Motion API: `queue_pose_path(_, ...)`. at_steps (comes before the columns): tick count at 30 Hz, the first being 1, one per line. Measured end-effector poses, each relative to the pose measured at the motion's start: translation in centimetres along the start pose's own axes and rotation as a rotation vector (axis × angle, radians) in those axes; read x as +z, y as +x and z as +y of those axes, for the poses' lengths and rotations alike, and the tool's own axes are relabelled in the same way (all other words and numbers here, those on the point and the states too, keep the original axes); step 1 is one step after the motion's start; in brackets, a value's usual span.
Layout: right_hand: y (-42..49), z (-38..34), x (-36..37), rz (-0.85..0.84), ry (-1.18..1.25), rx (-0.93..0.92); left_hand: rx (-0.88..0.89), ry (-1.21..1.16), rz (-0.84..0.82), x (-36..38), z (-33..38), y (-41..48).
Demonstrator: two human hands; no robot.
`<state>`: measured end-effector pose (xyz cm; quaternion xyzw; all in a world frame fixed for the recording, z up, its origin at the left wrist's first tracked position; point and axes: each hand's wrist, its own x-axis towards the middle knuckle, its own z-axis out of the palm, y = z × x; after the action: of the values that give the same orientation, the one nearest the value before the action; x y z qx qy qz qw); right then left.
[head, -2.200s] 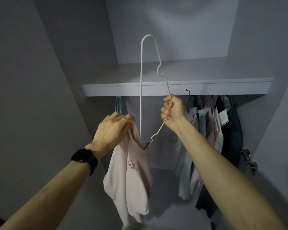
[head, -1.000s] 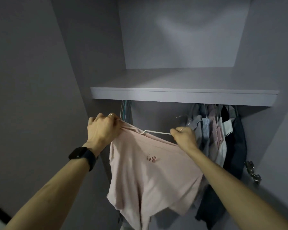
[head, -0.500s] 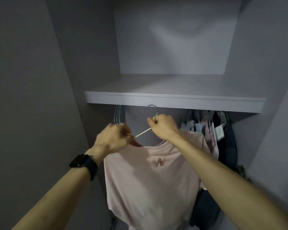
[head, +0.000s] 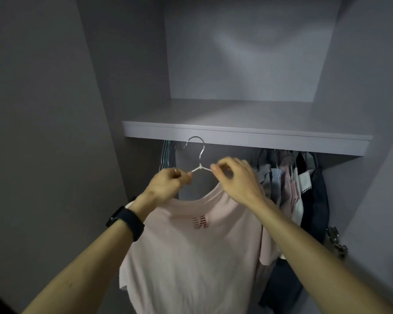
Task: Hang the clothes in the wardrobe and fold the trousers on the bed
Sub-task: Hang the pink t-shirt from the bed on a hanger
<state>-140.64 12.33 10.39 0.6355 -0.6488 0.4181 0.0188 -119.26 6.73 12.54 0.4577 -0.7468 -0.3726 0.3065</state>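
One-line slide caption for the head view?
Left hand and right hand hold the hanger carrying a pink T-shirt near the shelf.

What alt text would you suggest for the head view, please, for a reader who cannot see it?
The left hand and right hand hold a white hanger carrying a pink T-shirt just below a wardrobe shelf. Other clothes hang to the right.

Your one head-worn camera looks forward into the wardrobe (head: 236, 53) from slightly above the shelf (head: 247, 137), whose top surface shows. It stands near: your arms reach just below the shelf's front edge, left of the hung clothes (head: 304, 189).
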Motion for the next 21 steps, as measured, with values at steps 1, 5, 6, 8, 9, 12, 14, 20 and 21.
queue_pose_path(1,-0.7,1.7,0.3,0.001,-0.069,0.006,-0.005,-0.009,0.028,-0.5,-0.3,0.0)
queue_pose_path(5,-2.9,5.3,2.0,-0.059,0.057,-0.037,-0.013,0.043,-0.009,-1.7,-0.9,-0.3)
queue_pose_path(6,-3.4,5.3,2.6,-0.039,0.076,-0.075,0.003,0.107,-0.025,-1.6,-0.7,-0.4)
queue_pose_path(8,-4.1,4.7,3.4,-0.015,0.100,-0.135,0.072,0.276,-0.050,-1.0,0.2,-0.5)
queue_pose_path(9,-4.4,4.4,3.7,-0.018,0.111,-0.149,0.103,0.356,-0.059,-0.6,0.6,-0.6)
queue_pose_path(12,-4.4,3.9,3.5,-0.001,0.155,-0.097,0.090,0.442,-0.070,-0.5,0.3,-0.8)
queue_pose_path(14,-4.4,4.3,2.9,0.067,0.177,-0.035,0.052,0.504,-0.116,-1.3,-1.0,-0.9)
queue_pose_path(20,-3.2,5.6,3.3,-0.040,0.225,0.094,-0.006,0.467,-0.176,-1.6,-1.7,-1.2)
queue_pose_path(21,-3.4,5.9,3.5,-0.075,0.223,0.167,-0.005,0.460,-0.178,-1.5,-1.6,-1.2)
